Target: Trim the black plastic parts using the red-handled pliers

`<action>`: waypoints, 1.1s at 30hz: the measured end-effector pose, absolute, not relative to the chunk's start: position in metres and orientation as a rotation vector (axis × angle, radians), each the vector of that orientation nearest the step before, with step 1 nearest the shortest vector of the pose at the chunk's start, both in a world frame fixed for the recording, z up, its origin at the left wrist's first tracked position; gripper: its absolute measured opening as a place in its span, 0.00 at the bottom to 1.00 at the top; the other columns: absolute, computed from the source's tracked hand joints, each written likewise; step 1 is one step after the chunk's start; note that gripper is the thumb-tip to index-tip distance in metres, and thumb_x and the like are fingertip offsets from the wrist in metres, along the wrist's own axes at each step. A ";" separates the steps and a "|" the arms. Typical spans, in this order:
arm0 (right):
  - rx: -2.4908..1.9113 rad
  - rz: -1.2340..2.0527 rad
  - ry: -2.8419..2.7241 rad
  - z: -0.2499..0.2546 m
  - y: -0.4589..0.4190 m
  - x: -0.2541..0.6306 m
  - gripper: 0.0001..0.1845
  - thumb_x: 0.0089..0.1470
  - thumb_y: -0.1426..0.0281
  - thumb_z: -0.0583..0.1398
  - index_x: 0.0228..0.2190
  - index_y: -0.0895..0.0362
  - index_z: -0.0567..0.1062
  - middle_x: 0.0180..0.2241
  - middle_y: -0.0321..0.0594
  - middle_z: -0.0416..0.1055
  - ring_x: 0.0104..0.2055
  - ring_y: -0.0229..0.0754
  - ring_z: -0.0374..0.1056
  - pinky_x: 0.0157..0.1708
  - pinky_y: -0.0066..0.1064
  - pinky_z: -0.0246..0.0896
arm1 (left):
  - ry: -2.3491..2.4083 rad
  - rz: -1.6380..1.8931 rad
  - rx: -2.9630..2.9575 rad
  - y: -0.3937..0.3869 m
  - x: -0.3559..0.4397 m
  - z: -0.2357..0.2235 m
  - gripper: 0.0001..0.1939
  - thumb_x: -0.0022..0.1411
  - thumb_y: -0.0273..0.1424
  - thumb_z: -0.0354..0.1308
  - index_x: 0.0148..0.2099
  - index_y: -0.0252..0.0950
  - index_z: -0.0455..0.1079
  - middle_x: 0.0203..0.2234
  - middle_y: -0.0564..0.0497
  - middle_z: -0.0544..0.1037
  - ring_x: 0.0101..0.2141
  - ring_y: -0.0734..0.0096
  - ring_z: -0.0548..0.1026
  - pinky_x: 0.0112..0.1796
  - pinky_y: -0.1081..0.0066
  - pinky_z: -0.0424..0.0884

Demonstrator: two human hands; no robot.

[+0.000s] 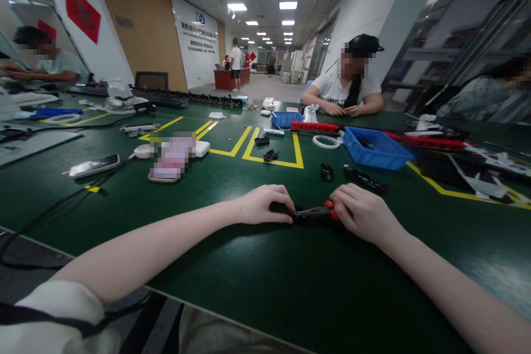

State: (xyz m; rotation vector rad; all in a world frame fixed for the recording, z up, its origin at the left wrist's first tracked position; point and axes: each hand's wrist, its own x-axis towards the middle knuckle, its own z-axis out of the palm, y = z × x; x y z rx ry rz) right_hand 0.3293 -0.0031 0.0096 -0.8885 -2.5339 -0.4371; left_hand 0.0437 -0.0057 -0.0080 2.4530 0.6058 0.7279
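Observation:
My left hand (269,203) is closed around a small black part (282,208), mostly covered by the fingers, low over the table. In my right hand (360,210) is a pair of red-handled pliers (315,212); the fingers wrap the handles. Their narrow metal jaws point left and meet the black part's right end; whether they grip it I cannot tell. Beyond the hands lie a small black piece (327,171) and a longer black assembly (365,178). Farther off, two more black pieces, one of them a tangled-looking piece (271,155), rest near yellow tape.
A blue bin (375,149) holding dark items stands at the back right, beside a white ring (326,142). Left on the green table (232,298) are a pink-screened phone (170,160), another device (94,166) and a black cable (45,215). A person in a cap sits opposite.

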 end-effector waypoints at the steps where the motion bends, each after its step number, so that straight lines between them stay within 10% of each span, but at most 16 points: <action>1: -0.887 -0.436 -2.534 0.010 -0.003 0.330 0.14 0.63 0.70 0.50 0.29 0.58 0.72 0.30 0.43 0.70 0.31 0.41 0.65 0.31 0.33 0.61 | 0.603 0.732 2.452 -0.006 0.044 -0.008 0.10 0.61 0.33 0.64 0.44 0.34 0.76 0.42 0.45 0.74 0.44 0.64 0.74 0.47 0.67 0.69; 20: -0.940 -0.401 -2.618 0.012 -0.003 0.331 0.22 0.56 0.50 0.58 0.33 0.58 0.72 0.33 0.46 0.71 0.34 0.47 0.67 0.31 0.37 0.63 | 0.606 0.698 2.378 -0.008 0.043 -0.003 0.08 0.64 0.32 0.62 0.44 0.34 0.76 0.41 0.47 0.75 0.43 0.67 0.74 0.47 0.69 0.68; 33: -1.006 -0.362 -2.581 0.010 -0.002 0.334 0.20 0.54 0.52 0.60 0.35 0.57 0.71 0.35 0.44 0.72 0.33 0.44 0.69 0.33 0.36 0.63 | 0.625 0.666 2.385 -0.011 0.043 -0.001 0.08 0.63 0.32 0.62 0.43 0.35 0.76 0.43 0.46 0.75 0.44 0.66 0.74 0.48 0.65 0.68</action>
